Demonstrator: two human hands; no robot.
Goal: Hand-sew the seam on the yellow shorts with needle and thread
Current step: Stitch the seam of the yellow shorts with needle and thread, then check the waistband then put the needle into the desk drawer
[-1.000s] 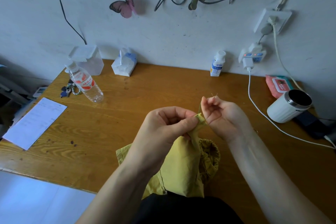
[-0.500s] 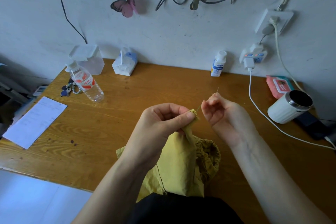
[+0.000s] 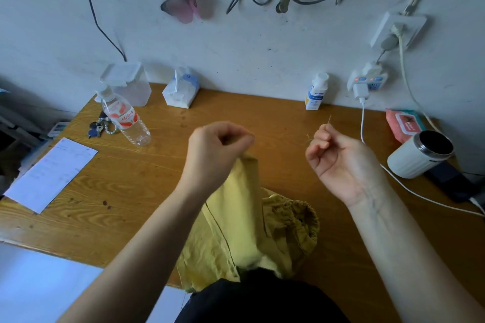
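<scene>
1. Yellow shorts (image 3: 241, 217): soft, crumpled woven cloth, mustard-yellow, with a gathered, ruffled waistband at lower centre-right. The heap lies on the near edge of the counter (image 3: 157, 186). One smooth fold is drawn up into a peak at the centre of the frame.
2. Left hand (image 3: 217, 149): centre of the frame, back toward the camera. Its fingers (image 3: 244, 137) are curled in, pinching the top of the raised fold.
3. Right hand (image 3: 338, 162): right of centre, palm toward the camera, well apart from the cloth peak. Its fingers are curled, with thumb and forefinger pinched on the needle (image 3: 328, 119).
4. Needle: thin, straight metal, its tip pointing up and slightly right above the fingertips.
5. Thread (image 3: 309, 138): a pale wisp beside the right fingers. Its run to the cloth is too fine to trace.
6. Counter: orange-brown wood with a bold grain and a few dark spots.
7. Water bottle (image 3: 123, 118): clear ribbed plastic with a red-and-white label, lying tilted at upper left, with keys (image 3: 98, 127) beside it.
8. Paper sheet (image 3: 52, 173): flat, white, at left.
9. Tissue pack (image 3: 181, 90): soft, white, against the wall.
10. Insulated cup (image 3: 417, 153): white ribbed cylinder with a steel rim, tipped on its side at right.
11. Charging cable (image 3: 420, 196): white, trailing across the right side of the counter.
</scene>
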